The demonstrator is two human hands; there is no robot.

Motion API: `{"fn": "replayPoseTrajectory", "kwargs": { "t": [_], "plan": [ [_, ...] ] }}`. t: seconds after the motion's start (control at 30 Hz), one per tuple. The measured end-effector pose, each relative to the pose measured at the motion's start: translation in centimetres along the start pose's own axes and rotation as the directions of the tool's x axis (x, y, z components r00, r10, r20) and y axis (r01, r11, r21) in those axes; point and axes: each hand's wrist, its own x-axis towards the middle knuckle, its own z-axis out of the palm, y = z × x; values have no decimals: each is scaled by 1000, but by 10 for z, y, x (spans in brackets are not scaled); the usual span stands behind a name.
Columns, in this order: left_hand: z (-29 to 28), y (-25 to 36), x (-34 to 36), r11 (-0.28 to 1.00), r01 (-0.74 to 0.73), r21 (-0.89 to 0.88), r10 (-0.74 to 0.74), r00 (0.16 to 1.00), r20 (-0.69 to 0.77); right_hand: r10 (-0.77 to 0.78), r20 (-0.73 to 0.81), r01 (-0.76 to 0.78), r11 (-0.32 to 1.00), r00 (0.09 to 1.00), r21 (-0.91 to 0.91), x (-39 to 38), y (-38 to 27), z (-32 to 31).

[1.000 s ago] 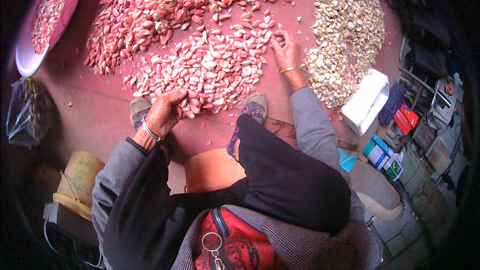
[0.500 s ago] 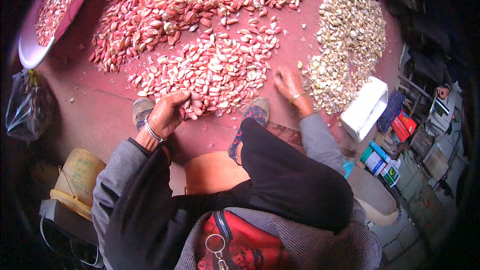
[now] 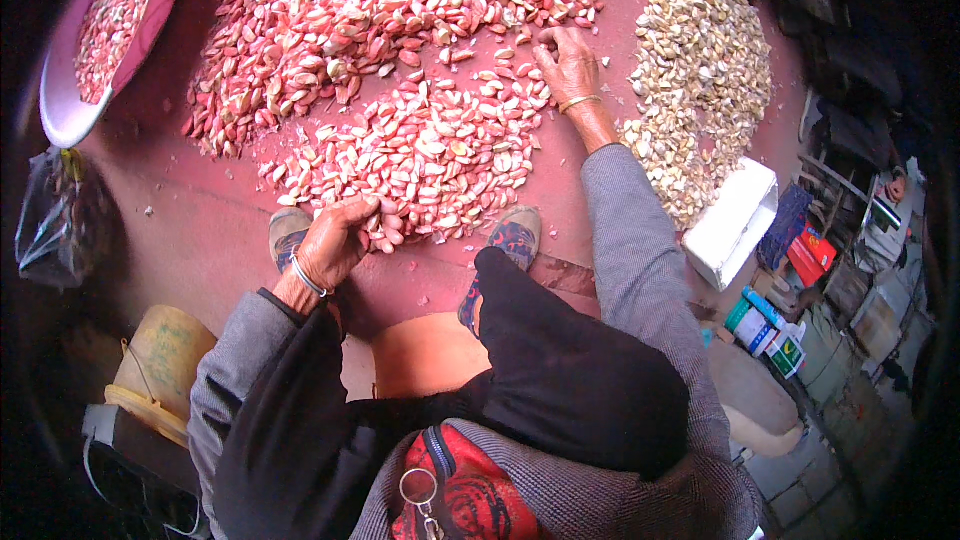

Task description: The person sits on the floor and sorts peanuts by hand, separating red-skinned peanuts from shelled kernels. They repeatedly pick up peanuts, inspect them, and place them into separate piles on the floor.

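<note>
My left hand (image 3: 332,246), a metal bangle at its wrist, curls at the near edge of the smaller heap of pink-and-white cloves (image 3: 430,145), which look like garlic cloves. Several cloves (image 3: 386,230) are gathered at its fingers. Farther up on the right, my right hand (image 3: 570,65) has its fingers pressed together beside the larger, redder heap of cloves (image 3: 350,15); whatever they pinch is hidden. Right of that hand spreads a heap of pale, yellowish clove-like pieces (image 3: 700,70).
A pink basin (image 3: 125,70) of cloves stands far left, above a dark plastic bag (image 3: 58,225). A yellowish bucket (image 3: 165,365) is lower left. By the pale heap lies a white foam box (image 3: 733,223), with clutter and a white tub (image 3: 752,328) beyond. My shoes (image 3: 517,237) flank the near heap.
My right hand has moved away from me, from beside the pale heap to the edge of the larger red heap. My left hand stays almost in place at the cloves.
</note>
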Motion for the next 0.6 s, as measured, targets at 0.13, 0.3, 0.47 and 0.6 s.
{"fn": "replayPoseTrajectory", "kwargs": {
  "t": [0.13,0.3,0.47,0.6],
  "plan": [
    [0,-1,0,1000,-1,9,1,1000,6,-21,5,21,1000,1000,9,-9,3,0],
    [2,-1,-1,1000,-20,-9,20,1000,11,-17,27,17,999,999,29,-16,0,1],
    [3,-1,-2,1000,-12,-20,12,1000,11,-3,-176,37,981,984,193,9,-6,1],
    [3,-1,-2,999,-18,-35,19,1000,21,-23,-37,30,980,999,197,21,-17,10]
  ]
}}
